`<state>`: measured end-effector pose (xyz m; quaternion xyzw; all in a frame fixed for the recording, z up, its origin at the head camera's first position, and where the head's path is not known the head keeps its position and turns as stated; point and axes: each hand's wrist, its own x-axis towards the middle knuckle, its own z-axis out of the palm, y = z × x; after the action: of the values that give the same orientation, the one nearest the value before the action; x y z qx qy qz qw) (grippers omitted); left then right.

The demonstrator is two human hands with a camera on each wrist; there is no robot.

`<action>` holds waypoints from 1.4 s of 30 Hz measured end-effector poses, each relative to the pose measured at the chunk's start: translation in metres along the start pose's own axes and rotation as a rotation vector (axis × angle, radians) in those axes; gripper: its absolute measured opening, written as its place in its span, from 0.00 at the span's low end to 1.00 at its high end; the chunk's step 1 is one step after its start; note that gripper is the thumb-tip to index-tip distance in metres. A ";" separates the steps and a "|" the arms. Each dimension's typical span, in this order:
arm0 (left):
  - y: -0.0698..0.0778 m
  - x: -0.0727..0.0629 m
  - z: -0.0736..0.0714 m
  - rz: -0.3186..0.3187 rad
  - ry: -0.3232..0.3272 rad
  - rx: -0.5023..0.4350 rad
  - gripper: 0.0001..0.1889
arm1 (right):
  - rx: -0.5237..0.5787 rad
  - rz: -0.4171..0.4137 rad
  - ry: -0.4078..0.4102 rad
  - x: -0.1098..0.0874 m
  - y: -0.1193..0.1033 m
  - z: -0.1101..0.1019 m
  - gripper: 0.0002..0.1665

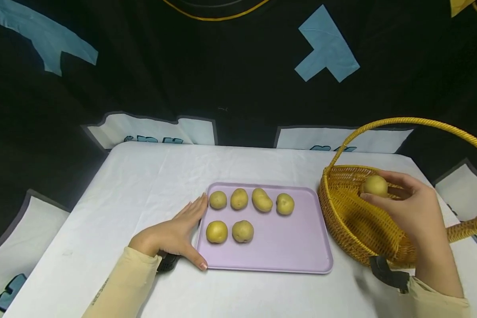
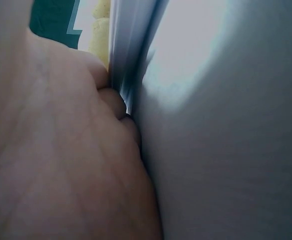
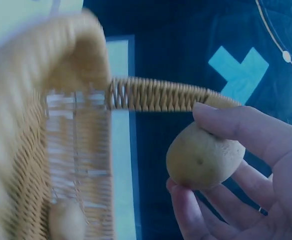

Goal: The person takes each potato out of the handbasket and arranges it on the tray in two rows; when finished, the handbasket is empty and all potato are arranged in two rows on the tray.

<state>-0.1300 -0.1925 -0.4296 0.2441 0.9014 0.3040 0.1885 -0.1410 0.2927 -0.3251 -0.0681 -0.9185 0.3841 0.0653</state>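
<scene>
My right hand (image 1: 407, 205) holds a round potato (image 1: 376, 186) between thumb and fingertips, over the wicker basket (image 1: 329, 212). In the right wrist view, the same potato (image 3: 200, 157) is beside the basket's rim, and another potato (image 3: 67, 220) shows inside the basket. My left hand (image 1: 179, 234) rests with straight, spread fingers against the left edge of the lilac tray (image 1: 286, 243). On that tray several potatoes (image 1: 239, 199) lie in two rows, with a yellower round one (image 1: 216, 232) at the front left. The left wrist view shows mostly palm along the tray's side (image 2: 131, 45).
The basket's tall arched handle (image 1: 405, 120) rises over the right side of the table. A white cloth (image 1: 103, 221) covers the table. Behind it hangs a dark curtain (image 1: 183, 70) with blue tape pieces (image 1: 327, 44).
</scene>
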 end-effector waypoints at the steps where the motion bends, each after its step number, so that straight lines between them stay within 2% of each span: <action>1: 0.000 0.000 0.000 0.003 0.000 0.001 0.86 | 0.021 0.014 0.003 -0.001 -0.001 0.003 0.45; 5: 0.000 0.000 -0.001 0.006 -0.005 -0.005 0.86 | 0.075 0.045 0.027 -0.004 -0.004 0.015 0.45; 11: 0.002 0.000 -0.002 0.008 -0.004 -0.017 0.86 | 0.103 0.013 0.049 -0.005 -0.006 0.023 0.44; 14: 0.003 0.000 -0.001 0.009 -0.005 -0.016 0.86 | 0.128 -0.013 0.011 -0.009 -0.009 0.026 0.41; 17: 0.003 0.000 -0.001 0.006 -0.006 -0.006 0.86 | 0.168 -0.075 -0.040 -0.012 -0.016 0.032 0.38; 25: 0.002 -0.001 -0.001 -0.005 0.000 -0.006 0.86 | 0.201 -0.198 -0.181 -0.018 -0.038 0.060 0.35; 32: 0.002 0.001 -0.002 0.004 -0.004 -0.008 0.86 | 0.147 -0.317 -0.293 -0.026 -0.049 0.095 0.31; 38: 0.003 0.001 -0.002 0.005 -0.008 -0.016 0.86 | 0.086 -0.352 -0.406 -0.038 -0.057 0.131 0.31; 42: 0.003 0.000 -0.001 0.010 -0.002 -0.016 0.85 | 0.020 -0.383 -0.442 -0.047 -0.060 0.151 0.33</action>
<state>-0.1298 -0.1910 -0.4266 0.2473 0.8975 0.3118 0.1901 -0.1257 0.1373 -0.3902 0.1925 -0.9028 0.3791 -0.0646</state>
